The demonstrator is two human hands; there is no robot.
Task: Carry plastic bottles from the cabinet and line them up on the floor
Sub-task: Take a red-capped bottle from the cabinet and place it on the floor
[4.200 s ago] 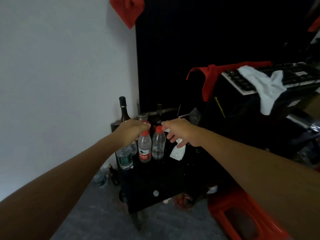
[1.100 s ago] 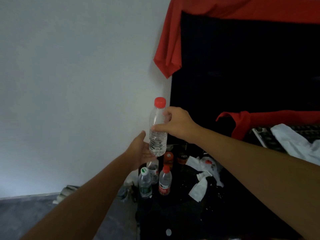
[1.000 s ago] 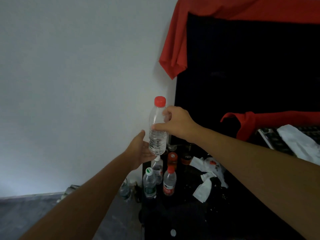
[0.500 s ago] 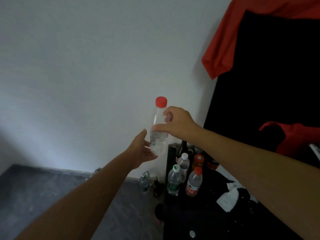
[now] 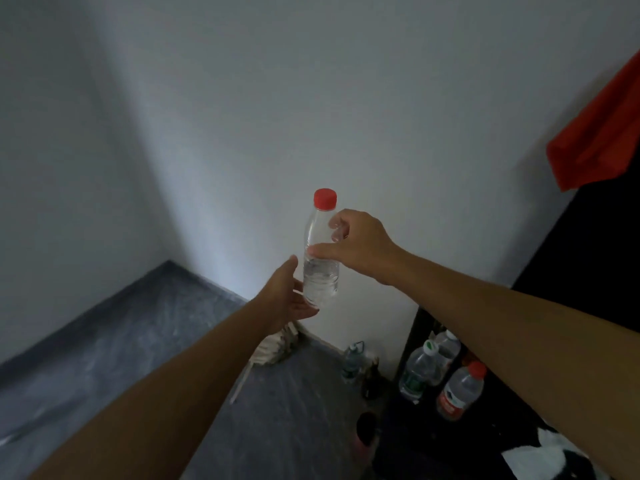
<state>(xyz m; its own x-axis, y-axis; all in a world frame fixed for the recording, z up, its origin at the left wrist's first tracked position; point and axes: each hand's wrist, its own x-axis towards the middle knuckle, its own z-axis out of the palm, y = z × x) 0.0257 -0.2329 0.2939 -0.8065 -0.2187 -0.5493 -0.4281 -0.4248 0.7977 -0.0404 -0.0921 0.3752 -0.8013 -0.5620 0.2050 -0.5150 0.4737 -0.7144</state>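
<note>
White wall behind, grey floor below, black cabinet at lower right bearing bottles, your right hand gripped the upright red-capped bottle mid-air, your left hand cupped flat beneath its base.

A cluttered home room: bare white wall, grey floor, low black cabinet of bottles.

red cloth — white rag, grey wall
</note>
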